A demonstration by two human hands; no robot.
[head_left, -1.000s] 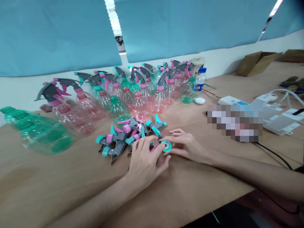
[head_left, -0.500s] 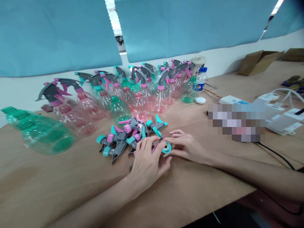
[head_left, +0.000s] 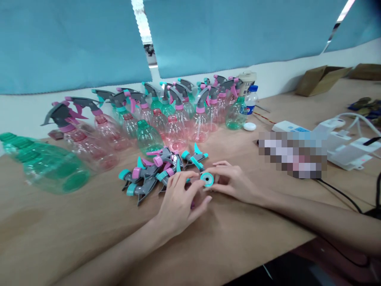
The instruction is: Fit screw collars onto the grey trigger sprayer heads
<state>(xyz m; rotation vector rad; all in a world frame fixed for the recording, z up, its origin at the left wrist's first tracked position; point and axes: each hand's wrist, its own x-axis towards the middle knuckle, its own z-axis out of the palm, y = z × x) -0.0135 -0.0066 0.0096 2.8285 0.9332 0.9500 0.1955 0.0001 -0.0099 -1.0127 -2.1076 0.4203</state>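
Observation:
My right hand (head_left: 235,183) pinches a trigger spray head whose round turquoise collar (head_left: 207,180) faces up towards me, with a dark hole in its pale centre. My left hand (head_left: 178,198) is beside it, fingers bent and apart, the forefinger tip at the collar's edge and the thumb held away below. Part of the sprayer body is hidden by my fingers. Just beyond the left hand lies a pile of loose grey trigger spray heads (head_left: 145,183) with pink or turquoise collars. A bit of pink shows under my left hand; I cannot tell what it belongs to.
Behind the pile stand rows of pink and green bottles (head_left: 175,133), many with spray heads on. Green bottles (head_left: 56,167) lie at the left. A white lid (head_left: 249,126), a blue-capped bottle (head_left: 251,99), a white power strip (head_left: 290,128) and a cardboard box (head_left: 321,79) are to the right.
The turquoise collar has tipped to face me more fully, showing its centre. My left hand has drawn slightly down and left from it. The view has shifted a little.

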